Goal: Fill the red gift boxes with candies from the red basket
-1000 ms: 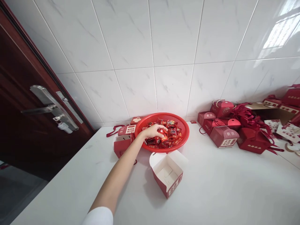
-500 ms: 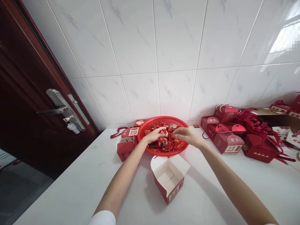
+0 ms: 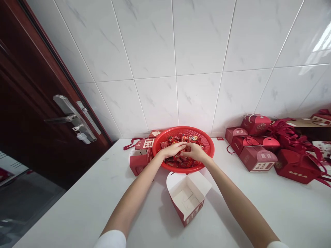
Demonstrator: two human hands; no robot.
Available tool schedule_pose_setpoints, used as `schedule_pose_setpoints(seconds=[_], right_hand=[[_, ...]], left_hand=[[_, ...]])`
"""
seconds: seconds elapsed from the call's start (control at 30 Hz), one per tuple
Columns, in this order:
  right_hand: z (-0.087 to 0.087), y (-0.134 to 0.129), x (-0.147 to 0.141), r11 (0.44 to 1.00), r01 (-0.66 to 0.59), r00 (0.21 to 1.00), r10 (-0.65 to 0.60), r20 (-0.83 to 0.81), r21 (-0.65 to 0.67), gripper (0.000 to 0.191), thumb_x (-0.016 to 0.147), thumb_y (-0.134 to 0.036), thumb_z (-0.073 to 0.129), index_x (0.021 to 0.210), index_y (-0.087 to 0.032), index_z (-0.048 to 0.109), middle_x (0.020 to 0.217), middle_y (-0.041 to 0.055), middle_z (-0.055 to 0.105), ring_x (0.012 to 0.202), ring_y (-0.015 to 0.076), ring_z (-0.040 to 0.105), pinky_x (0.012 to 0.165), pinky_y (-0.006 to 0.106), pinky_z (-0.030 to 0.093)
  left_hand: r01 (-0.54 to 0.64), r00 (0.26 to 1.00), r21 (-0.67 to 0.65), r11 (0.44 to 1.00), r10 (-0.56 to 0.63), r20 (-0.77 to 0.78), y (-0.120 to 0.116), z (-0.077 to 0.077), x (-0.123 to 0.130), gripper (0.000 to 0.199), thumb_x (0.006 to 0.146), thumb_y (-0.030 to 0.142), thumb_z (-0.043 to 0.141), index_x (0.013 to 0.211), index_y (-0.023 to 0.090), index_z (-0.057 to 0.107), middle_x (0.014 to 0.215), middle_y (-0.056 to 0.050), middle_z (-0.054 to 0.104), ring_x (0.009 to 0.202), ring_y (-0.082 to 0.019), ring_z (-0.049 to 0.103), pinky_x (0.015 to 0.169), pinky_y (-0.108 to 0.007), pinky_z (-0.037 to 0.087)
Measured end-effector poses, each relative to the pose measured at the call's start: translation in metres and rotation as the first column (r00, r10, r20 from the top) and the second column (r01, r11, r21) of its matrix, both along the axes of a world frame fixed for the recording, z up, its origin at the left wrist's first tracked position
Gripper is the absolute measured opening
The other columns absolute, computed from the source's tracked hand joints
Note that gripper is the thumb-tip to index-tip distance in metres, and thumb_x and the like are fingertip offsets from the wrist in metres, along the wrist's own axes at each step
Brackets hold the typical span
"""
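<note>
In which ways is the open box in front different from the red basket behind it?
The open box has square corners and raised flaps, while the red basket is round with a smooth rim. The basket holds wrapped sweets; the box shows its bare white inside. The left hand and right hand are at the basket, not the box. Both stand on the white table and have red outsides.

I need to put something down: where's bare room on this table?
Bare tabletop lies outside the left forearm, toward the door, and outside the right forearm, in front of the stacked boxes. Crowded: the candy basket, with the left hand and right hand over it.
</note>
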State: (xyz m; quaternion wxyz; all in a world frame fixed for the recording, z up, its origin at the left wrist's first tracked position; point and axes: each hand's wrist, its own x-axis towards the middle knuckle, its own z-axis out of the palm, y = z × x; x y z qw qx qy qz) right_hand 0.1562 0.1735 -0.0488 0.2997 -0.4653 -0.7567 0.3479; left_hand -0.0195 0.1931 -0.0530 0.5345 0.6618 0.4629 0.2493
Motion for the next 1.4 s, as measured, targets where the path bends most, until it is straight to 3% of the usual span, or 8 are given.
schedule_pose_setpoints(seconds=[0.17,0.37,0.63,0.83,1.0,1.17,1.33,1.4], right_hand=[[-0.001,0.000,0.001,0.999,0.043,0.999,-0.043,-0.022,0.009,0.022,0.066,-0.025,0.073,0.066,-0.021,0.051,0.061,-0.0052,0.054,0.060,0.0135,0.049,0.058,0.026,0.034],[-0.008,0.002,0.004,0.995,0.102,0.986,-0.104,-0.129,-0.024,0.024,0.066,-0.028,0.068,0.068,-0.023,0.045,0.061,-0.0057,0.051,0.060,0.0142,0.050,0.056,0.025,0.035],[-0.007,-0.003,0.005,0.977,0.011,0.957,-0.072,-0.282,-0.214,0.024,0.071,-0.028,0.066,0.071,-0.023,0.042,0.064,-0.0046,0.057,0.057,0.0163,0.063,0.053,0.028,0.048],[-0.002,-0.005,0.007,0.956,-0.035,0.888,-0.104,-0.449,-0.290,0.026,0.069,-0.030,0.072,0.076,-0.022,0.049,0.067,-0.0040,0.060,0.060,0.0166,0.065,0.055,0.029,0.055],[-0.004,-0.002,0.008,0.960,0.001,0.874,-0.137,-0.467,-0.280,0.021,0.067,-0.028,0.067,0.075,-0.022,0.049,0.066,-0.0042,0.059,0.058,0.0164,0.064,0.055,0.029,0.054],[-0.009,0.001,0.009,0.973,0.127,0.880,-0.201,-0.431,-0.194,0.015,0.064,-0.028,0.061,0.074,-0.023,0.050,0.063,-0.0057,0.052,0.056,0.0142,0.056,0.053,0.027,0.048],[-0.007,-0.001,0.010,0.979,0.100,0.886,-0.167,-0.432,-0.175,0.021,0.061,-0.028,0.062,0.065,-0.023,0.041,0.057,-0.0074,0.043,0.051,0.0111,0.045,0.046,0.024,0.037],[-0.004,-0.004,0.010,0.980,0.087,0.882,-0.159,-0.443,-0.179,0.023,0.062,-0.031,0.064,0.066,-0.023,0.042,0.056,-0.0072,0.044,0.050,0.0110,0.045,0.045,0.024,0.036]], left_hand=[[-0.066,0.996,-0.155,0.986,0.073,0.042,-0.011,0.009,0.004,0.056,0.093,0.050,0.057,0.143,0.025,0.053,0.144,-0.012,0.056,0.092,-0.025,0.072,0.074,-0.038,0.061],[-0.041,0.997,-0.144,0.989,0.051,0.061,-0.011,0.014,0.003,0.049,0.093,0.047,0.058,0.134,0.021,0.057,0.102,-0.008,0.074,0.074,-0.020,0.073,0.066,-0.030,0.056],[-0.028,0.999,0.348,0.937,0.034,-0.012,-0.004,0.012,0.002,0.042,0.073,0.056,0.073,0.073,0.014,0.067,0.071,-0.001,0.063,0.068,-0.015,0.057,0.064,-0.026,0.045],[0.016,0.991,0.417,0.909,0.040,-0.125,-0.007,0.015,0.003,0.052,0.082,0.064,0.059,0.062,0.017,0.056,0.055,0.005,0.043,0.055,-0.011,0.040,0.054,-0.025,0.033],[0.060,0.986,0.426,0.903,0.011,-0.164,-0.005,0.010,0.003,0.049,0.087,0.062,0.052,0.067,0.017,0.057,0.057,0.004,0.046,0.055,-0.012,0.042,0.055,-0.025,0.035],[0.050,0.921,0.473,0.880,0.142,-0.362,0.001,0.005,0.000,0.038,0.096,0.041,0.040,0.094,0.017,0.070,0.092,-0.006,0.071,0.086,-0.021,0.063,0.081,-0.031,0.047],[0.212,0.833,0.377,0.902,0.035,-0.552,0.002,0.000,0.000,0.017,0.078,0.035,0.069,0.085,0.020,0.074,0.081,-0.005,0.070,0.081,-0.025,0.065,0.078,-0.032,0.048],[0.282,0.782,0.334,0.900,-0.014,-0.623,0.001,-0.002,0.002,0.029,0.065,0.033,0.081,0.091,0.021,0.075,0.089,-0.006,0.068,0.089,-0.028,0.064,0.081,-0.033,0.048]])
